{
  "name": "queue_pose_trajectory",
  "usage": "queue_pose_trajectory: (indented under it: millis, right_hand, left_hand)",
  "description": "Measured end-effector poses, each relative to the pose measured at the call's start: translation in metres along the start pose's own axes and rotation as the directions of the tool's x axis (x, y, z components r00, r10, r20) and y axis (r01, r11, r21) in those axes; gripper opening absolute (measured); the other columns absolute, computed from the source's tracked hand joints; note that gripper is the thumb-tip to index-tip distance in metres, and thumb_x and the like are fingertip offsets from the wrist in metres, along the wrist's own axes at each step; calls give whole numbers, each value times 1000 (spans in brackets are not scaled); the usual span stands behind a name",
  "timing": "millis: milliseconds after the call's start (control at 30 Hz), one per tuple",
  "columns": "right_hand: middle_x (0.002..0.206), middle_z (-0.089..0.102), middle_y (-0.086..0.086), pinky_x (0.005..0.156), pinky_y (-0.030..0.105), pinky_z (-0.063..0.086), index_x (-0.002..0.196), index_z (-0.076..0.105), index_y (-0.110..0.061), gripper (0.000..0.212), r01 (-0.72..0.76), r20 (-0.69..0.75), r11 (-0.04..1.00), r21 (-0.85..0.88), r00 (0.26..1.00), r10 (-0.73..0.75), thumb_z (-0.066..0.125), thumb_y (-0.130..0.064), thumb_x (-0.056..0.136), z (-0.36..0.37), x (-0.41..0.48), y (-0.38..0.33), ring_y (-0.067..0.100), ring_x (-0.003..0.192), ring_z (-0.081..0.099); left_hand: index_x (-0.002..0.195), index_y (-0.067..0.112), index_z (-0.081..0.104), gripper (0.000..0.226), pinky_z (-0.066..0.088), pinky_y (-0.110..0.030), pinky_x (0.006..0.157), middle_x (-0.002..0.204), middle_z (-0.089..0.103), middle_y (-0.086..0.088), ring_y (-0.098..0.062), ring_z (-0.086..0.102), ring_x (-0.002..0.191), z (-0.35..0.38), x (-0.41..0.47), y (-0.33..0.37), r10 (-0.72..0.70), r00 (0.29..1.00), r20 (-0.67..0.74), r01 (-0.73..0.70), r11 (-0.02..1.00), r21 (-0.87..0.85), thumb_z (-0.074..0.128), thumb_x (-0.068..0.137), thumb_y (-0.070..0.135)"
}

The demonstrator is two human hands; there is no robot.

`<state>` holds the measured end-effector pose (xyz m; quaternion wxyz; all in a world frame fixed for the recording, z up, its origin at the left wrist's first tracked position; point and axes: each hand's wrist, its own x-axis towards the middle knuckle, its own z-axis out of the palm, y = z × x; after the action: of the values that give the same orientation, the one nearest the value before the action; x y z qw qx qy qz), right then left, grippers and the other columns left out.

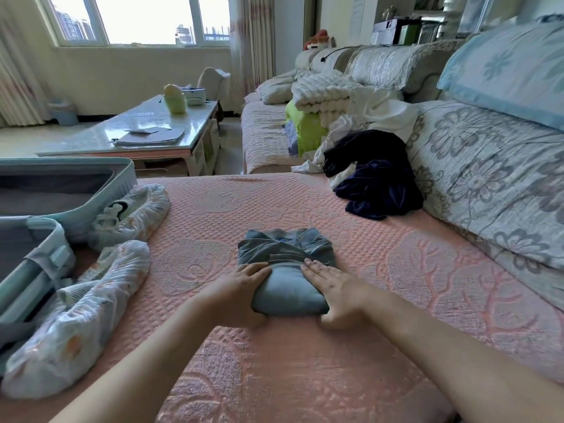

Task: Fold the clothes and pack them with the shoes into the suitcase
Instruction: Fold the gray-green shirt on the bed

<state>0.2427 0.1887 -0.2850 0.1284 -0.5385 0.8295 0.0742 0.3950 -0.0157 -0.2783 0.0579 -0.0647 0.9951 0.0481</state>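
A grey-blue shirt (pixel 287 254) lies on the pink sofa cover (pixel 396 270), its near end rolled into a thick bundle. My left hand (pixel 241 288) grips the roll's left side, fingers curled over it. My right hand (pixel 332 285) presses flat on the right side with straight fingers, thumb behind the roll. Two shoes wrapped in thin flowered covers lie to the left, one shoe (pixel 134 215) further back and the other shoe (pixel 76 325) nearer. The open pale-teal suitcase (pixel 61 190) sits at the far left. A dark navy garment (pixel 372 175) and a white garment (pixel 375 114) are heaped at the back right.
Grey flowered cushions (pixel 476 178) run along the right side. A folded white blanket (pixel 320 93) and lime-green cloth (pixel 305 129) sit further down the sofa. A glass-topped coffee table (pixel 137 129) with papers and a yellow-green container stands behind the suitcase.
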Motion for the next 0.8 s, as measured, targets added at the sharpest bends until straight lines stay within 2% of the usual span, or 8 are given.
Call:
queue_pose_trajectory:
  millis: [100,167,233,300,400,500,667,800]
  right_hand:
    - [169,3,2,122,25,9,162,7,-16,88,-59,-54,998,26,997,61,57,-28,90,-6,-2,-12,15,154,9]
    - [156,43,5,112,29,37,149,46,-21,65,-111,-98,983,145,987,126,55,-17,85,-20,-3,-11,21,139,44]
    - [103,72,4,77,31,49,96,72,-21,28,-112,-149,931,346,974,172,52,-10,79,-37,-7,-3,24,97,64]
    - [66,61,-1,58,31,38,60,58,-17,17,-95,-174,861,500,963,207,53,-9,74,-48,-13,8,17,66,55]
    - [56,44,-5,56,30,30,57,52,-12,14,-69,-224,750,658,933,282,53,-21,68,-53,-21,15,10,56,40]
    - [66,55,0,57,32,33,72,57,-9,20,-85,-304,672,736,845,440,63,-24,83,-50,-5,22,15,65,50]
    - [96,70,7,73,32,43,95,65,-13,12,-149,-412,714,684,729,546,65,-26,94,-38,37,24,29,96,64]
    - [116,69,13,89,37,48,123,60,-15,30,-234,-449,771,592,700,556,62,-27,95,-27,64,26,35,109,63]
  left_hand:
    - [148,29,42,87,40,-35,111,153,42,6,-18,46,135,-5,-4,2,-27,1000,-9,26,996,-80,65,65,40]
    - [116,32,67,51,54,-30,88,115,69,11,-13,64,101,-13,-6,5,-56,996,-70,42,981,-188,65,65,32]
    - [78,27,67,11,48,-21,60,72,64,15,-4,58,66,-29,-11,5,-113,989,-98,74,937,-341,66,66,27]
    - [69,19,62,17,39,-22,52,57,55,14,-2,47,53,-43,-16,2,-136,988,-77,72,833,-548,62,60,34]
    - [78,11,63,43,50,-34,55,64,55,2,-14,52,60,-43,-15,-6,-255,960,-114,101,695,-711,55,52,44]
    - [86,19,60,31,60,-50,66,78,64,-4,-25,64,74,-35,1,-15,-450,881,-146,201,636,-745,59,68,45]
    - [129,19,54,43,45,-39,99,126,60,-9,-28,55,115,-24,36,-17,-631,731,-261,403,708,-580,58,94,42]
    - [144,26,42,48,32,-39,109,146,44,0,-23,39,133,-27,58,13,-260,809,-527,258,963,-79,50,98,37]
